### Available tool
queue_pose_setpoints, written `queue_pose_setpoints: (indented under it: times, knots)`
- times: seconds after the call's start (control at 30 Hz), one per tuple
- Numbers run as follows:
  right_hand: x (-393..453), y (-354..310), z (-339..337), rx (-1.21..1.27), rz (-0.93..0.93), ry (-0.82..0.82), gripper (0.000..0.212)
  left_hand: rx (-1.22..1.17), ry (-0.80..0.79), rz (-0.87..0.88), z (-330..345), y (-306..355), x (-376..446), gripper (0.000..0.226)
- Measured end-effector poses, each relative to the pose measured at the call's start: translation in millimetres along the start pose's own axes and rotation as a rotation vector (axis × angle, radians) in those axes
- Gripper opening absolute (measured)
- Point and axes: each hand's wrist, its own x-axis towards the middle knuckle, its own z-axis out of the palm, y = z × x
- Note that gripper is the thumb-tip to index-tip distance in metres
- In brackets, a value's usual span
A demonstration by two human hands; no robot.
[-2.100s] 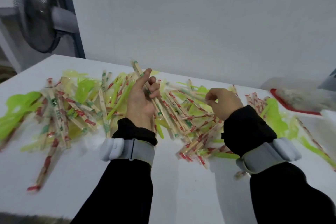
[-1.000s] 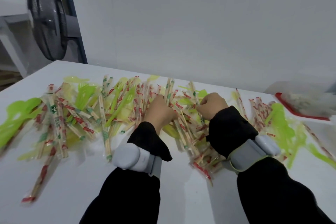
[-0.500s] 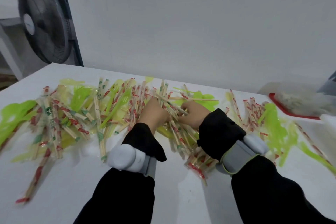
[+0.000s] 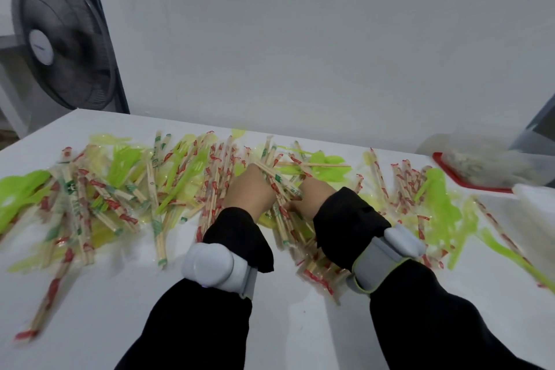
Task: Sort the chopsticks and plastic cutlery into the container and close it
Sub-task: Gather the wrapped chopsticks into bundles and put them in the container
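My left hand (image 4: 250, 192) and right hand (image 4: 315, 194) sit close together in the heap of wrapped chopsticks (image 4: 279, 189), both grips curled around a bundle of them; green plastic cutlery (image 4: 186, 173) lies scattered across the white surface (image 4: 105, 294); a clear container (image 4: 492, 164) stands far right.
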Motion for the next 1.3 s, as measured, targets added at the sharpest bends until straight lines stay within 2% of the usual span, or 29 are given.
queue_pose_setpoints:
  times: [0.07,0.17,0.27,0.37,0.4,0.5,0.63,0.8,0.87,0.9,0.93,0.97,1.13,1.23,1.3]
  knots:
    - [2.4,2.6,2.2,0.047,0.003,-0.007,0.038,-0.038,0.003,-0.019,1.0,0.4,1.4,0.045]
    - [2.2,2.3,3.9,0.086,-0.019,-0.022,0.017,-0.152,0.000,-0.067,-3.3,0.7,2.3,0.055]
    - [-0.7,-1.3,5.5,0.094,-0.045,-0.030,0.025,-0.357,0.011,-0.120,-10.3,-2.4,5.4,0.067]
    - [-4.1,-8.5,4.9,0.078,-0.063,-0.049,0.022,-0.435,0.014,-0.128,-16.6,-3.2,2.0,0.039]
    - [-4.4,-11.2,4.2,0.075,-0.054,-0.065,0.022,-0.422,0.015,-0.130,-17.7,-2.7,1.0,0.036]
    - [-3.9,-14.7,1.5,0.019,-0.037,-0.075,0.031,-0.433,0.021,-0.124,-17.5,-4.4,1.2,0.054]
    - [-5.9,-5.6,-13.0,-0.104,-0.041,-0.035,0.030,-0.481,0.068,-0.148,-19.5,-8.6,3.4,0.071]
    - [-14.6,7.4,-44.2,-0.184,-0.026,0.031,0.028,-0.534,0.119,-0.171,-22.6,-9.8,0.8,0.073]
    - [-16.9,9.8,-54.3,-0.072,-0.013,0.057,0.020,-0.607,0.087,-0.159,-23.8,-7.7,-0.4,0.056]
    - [-17.6,11.0,-57.7,0.014,-0.013,0.079,0.011,-0.653,0.079,-0.156,-24.5,-6.7,0.0,0.036]
    - [-18.5,12.7,-61.2,0.102,-0.015,0.105,0.011,-0.720,0.074,-0.168,-25.5,-4.3,0.3,0.020]
    - [-18.7,14.4,-62.6,0.171,-0.006,0.116,0.017,-0.814,0.069,-0.185,-25.8,-2.1,0.5,0.014]
    - [-15.1,26.9,-60.5,0.411,0.084,0.217,0.012,-1.355,-0.059,-0.256,-24.5,16.7,-6.8,0.024]
    - [-17.0,30.6,-65.8,0.573,0.104,0.354,0.012,-1.463,-0.065,-0.270,-19.0,25.0,-8.1,0.018]
    - [-20.1,32.8,-72.2,0.678,0.120,0.467,0.019,-1.483,-0.008,-0.285,-14.1,31.8,-11.2,0.017]
